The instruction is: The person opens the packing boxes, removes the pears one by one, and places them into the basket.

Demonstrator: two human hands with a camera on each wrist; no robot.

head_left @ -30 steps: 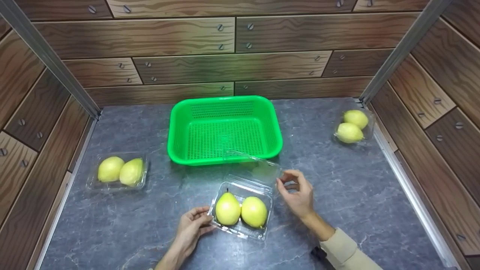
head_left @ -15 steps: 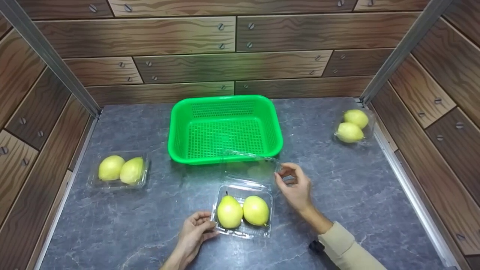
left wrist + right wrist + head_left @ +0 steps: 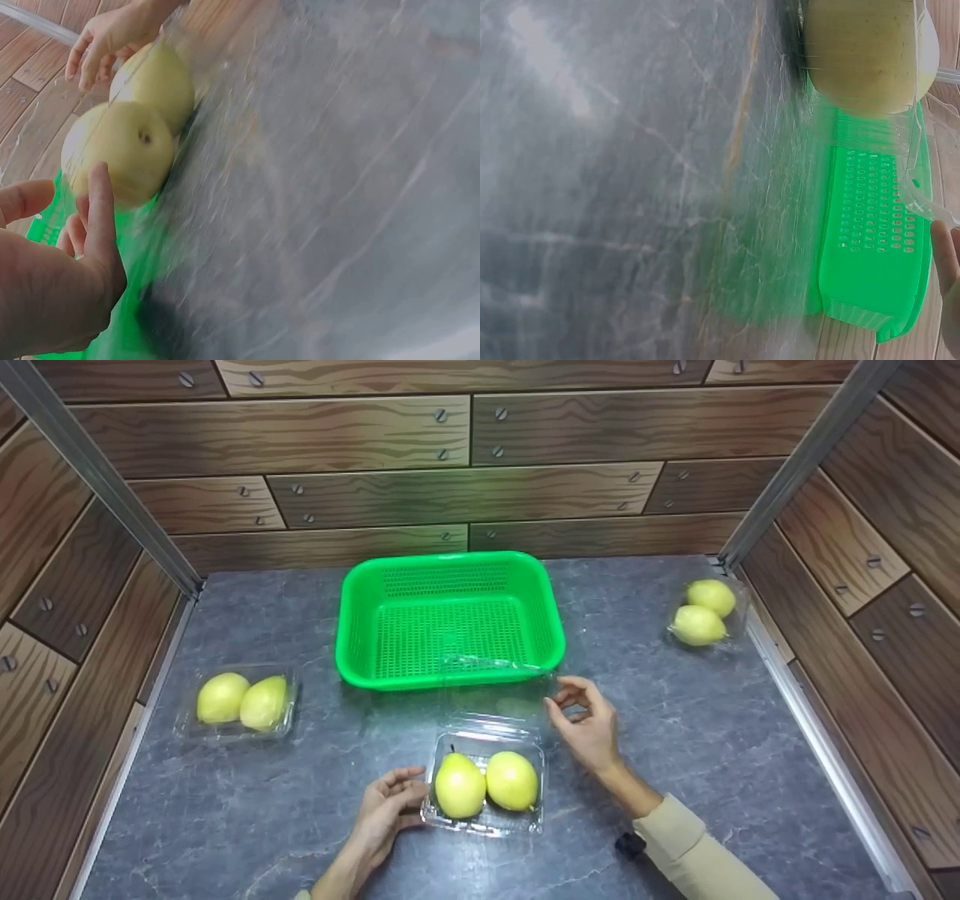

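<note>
In front of the basket, a clear plastic clamshell box [image 3: 484, 829] stands with its lid [image 3: 495, 697] raised and tilted back over the basket's near rim. Two yellow-green pears, one with its stem up [image 3: 460, 785] and one on its side [image 3: 511, 781], lie in it. My left hand [image 3: 382, 810] is at the box's left side, fingertips touching or very near the wall; the left wrist view shows its index finger extended and thumb apart. With thumb and index finger, my right hand [image 3: 589, 727] pinches the lid's right edge. Only part of that hand [image 3: 949, 281] shows in the right wrist view.
Behind the box stands a green perforated basket [image 3: 450, 682] with nothing in it. Closed clear boxes of two pears each rest at the left [image 3: 291, 720] and far right [image 3: 739, 615] of the grey marbled table [image 3: 315, 795]. Wood-patterned walls [image 3: 465, 435] enclose three sides.
The clamshell box has turned slightly and squared up, its lid swinging back. My right hand has moved a little left and away from me with the lid. My left fingers have loosened at the box's side.
</note>
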